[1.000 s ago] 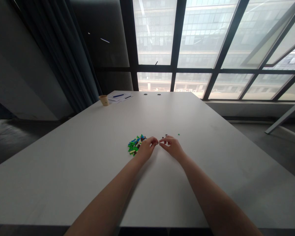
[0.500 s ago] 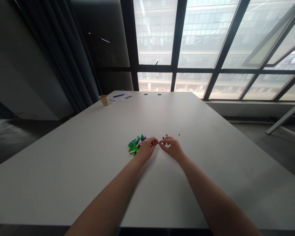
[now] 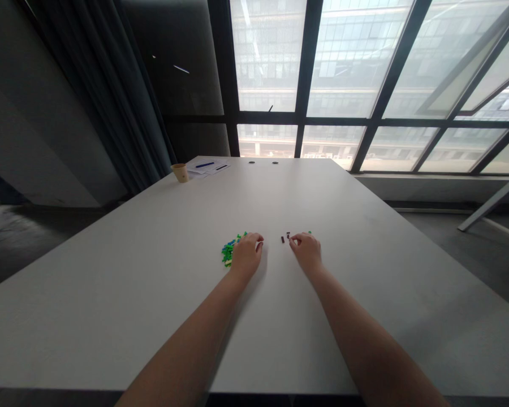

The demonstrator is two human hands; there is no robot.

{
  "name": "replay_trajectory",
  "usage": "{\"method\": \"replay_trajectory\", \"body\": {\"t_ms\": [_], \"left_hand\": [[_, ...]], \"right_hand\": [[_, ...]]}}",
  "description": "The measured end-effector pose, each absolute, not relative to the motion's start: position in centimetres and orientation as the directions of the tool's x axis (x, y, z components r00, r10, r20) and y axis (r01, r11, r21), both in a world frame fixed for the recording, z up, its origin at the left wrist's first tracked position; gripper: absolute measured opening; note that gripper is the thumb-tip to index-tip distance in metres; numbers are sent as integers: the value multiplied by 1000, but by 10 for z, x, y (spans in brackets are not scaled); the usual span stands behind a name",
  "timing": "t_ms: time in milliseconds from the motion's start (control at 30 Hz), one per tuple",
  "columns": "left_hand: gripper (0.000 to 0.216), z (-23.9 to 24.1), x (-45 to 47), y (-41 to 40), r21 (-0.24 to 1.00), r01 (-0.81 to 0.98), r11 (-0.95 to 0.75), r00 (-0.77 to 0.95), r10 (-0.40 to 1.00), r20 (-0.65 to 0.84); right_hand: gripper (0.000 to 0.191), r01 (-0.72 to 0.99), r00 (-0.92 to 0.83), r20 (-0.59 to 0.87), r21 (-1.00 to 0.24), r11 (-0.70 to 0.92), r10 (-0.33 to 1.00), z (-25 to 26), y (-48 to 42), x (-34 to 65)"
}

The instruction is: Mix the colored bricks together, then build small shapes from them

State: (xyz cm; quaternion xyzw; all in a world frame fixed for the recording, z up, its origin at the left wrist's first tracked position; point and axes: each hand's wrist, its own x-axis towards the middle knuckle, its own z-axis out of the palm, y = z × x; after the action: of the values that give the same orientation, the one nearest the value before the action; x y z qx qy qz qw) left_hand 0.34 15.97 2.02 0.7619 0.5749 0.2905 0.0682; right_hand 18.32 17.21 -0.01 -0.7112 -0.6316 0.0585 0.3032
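Observation:
A pile of small building bricks [image 3: 227, 252], green, blue and pale yellow, lies on the white table. Over its right side is my left hand [image 3: 247, 251], covering part of the pile; its fingers are curved, with a gap to the thumb and nothing visible in them. To the right, my right hand [image 3: 307, 250] has thumb and forefinger pinched at a small dark brown brick [image 3: 288, 236], partly hidden by the fingertips. Beside those fingertips lies another dark brown brick [image 3: 282, 239]. A small green brick [image 3: 309, 232] shows just behind my right hand.
On the white table [image 3: 254, 198], a paper cup [image 3: 180, 173] stands at the far left edge. Papers [image 3: 201, 168] with a blue pen [image 3: 205, 165] lie beside it. Two dark round inserts sit near the far edge, before the windows.
My hands were together at a small dark piece and have moved apart. The left went slightly left over the pile; the right went right to the dark brown bricks.

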Motion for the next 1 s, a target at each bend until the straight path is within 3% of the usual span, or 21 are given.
{"method": "replay_trajectory", "body": {"t_ms": [200, 1000], "left_hand": [[11, 18, 7, 159, 419, 842, -340, 194, 915, 354], [15, 21, 5, 159, 400, 863, -307, 178, 928, 328]], "right_hand": [[19, 884, 231, 257, -458, -93, 938, -11, 179, 169], [25, 876, 177, 210, -478, -57, 962, -14, 176, 171]]}}
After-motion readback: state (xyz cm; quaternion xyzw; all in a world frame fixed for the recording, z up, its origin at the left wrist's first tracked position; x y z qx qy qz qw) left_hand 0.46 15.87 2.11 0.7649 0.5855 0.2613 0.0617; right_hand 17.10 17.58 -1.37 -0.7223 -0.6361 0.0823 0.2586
